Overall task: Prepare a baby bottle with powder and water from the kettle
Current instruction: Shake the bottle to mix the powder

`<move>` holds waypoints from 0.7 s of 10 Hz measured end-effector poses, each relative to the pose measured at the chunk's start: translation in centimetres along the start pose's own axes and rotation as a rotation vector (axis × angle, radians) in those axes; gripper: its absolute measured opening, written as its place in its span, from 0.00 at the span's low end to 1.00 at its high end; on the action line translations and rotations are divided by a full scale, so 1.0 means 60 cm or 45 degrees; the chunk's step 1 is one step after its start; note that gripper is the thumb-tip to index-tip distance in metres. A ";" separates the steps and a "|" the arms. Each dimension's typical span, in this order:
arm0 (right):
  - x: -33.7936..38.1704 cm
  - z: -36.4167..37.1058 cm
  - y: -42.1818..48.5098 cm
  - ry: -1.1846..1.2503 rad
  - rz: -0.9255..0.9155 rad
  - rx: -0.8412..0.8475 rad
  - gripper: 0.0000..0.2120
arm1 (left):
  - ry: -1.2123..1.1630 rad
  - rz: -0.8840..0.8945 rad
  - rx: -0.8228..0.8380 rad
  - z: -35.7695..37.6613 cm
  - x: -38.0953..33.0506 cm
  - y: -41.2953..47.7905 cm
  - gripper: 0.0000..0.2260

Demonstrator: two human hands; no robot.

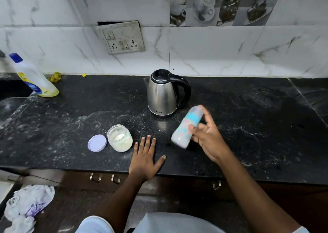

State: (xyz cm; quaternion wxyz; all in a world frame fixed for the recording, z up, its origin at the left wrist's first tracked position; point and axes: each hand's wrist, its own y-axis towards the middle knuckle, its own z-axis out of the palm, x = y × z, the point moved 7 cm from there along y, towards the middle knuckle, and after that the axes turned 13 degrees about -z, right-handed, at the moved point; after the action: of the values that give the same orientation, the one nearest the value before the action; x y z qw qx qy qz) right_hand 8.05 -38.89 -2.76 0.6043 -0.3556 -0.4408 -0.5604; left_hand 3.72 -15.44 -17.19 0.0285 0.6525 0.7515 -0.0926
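Your right hand (206,136) grips baby bottle (186,128), tilted, blurred, above counter (248,126) front of kettle (164,94). Left hand (145,156) flat, fingers spread, near front edge, just beside open powder jar (119,137).

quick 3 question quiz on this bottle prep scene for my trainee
1. True or false: the powder jar stands open, with its lid lying beside it.
2. Which hand grips the baby bottle: A left, B right?
3. Fill in: the left hand rests flat on the ____.

Key: 1 true. 2 B, the right hand. 3 counter.
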 end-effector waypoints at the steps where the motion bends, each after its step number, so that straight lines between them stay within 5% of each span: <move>1: 0.002 0.013 0.001 -0.028 0.021 0.095 0.42 | -0.012 0.002 -0.009 0.001 0.004 -0.002 0.42; 2: 0.010 -0.009 0.009 0.078 -0.054 -0.117 0.38 | -0.016 -0.001 -0.015 -0.003 0.002 0.001 0.42; 3: 0.005 0.017 0.000 -0.088 0.034 0.251 0.40 | 0.006 -0.002 0.003 0.002 0.001 -0.001 0.43; 4: 0.012 -0.012 0.005 0.064 -0.025 -0.037 0.39 | 0.018 -0.002 0.007 0.001 0.004 0.000 0.43; 6: 0.003 0.014 -0.002 -0.099 0.060 0.291 0.41 | 0.008 -0.004 0.015 0.001 0.003 -0.004 0.43; 7: 0.010 -0.015 0.008 0.018 -0.026 -0.056 0.37 | 0.023 -0.012 0.012 0.000 0.003 -0.001 0.43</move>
State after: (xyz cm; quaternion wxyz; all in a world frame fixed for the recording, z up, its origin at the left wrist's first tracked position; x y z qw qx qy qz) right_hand 8.66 -39.89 -2.50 0.5936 -0.3603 -0.4277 -0.5787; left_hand 3.65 -15.28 -17.19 0.0182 0.6499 0.7544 -0.0905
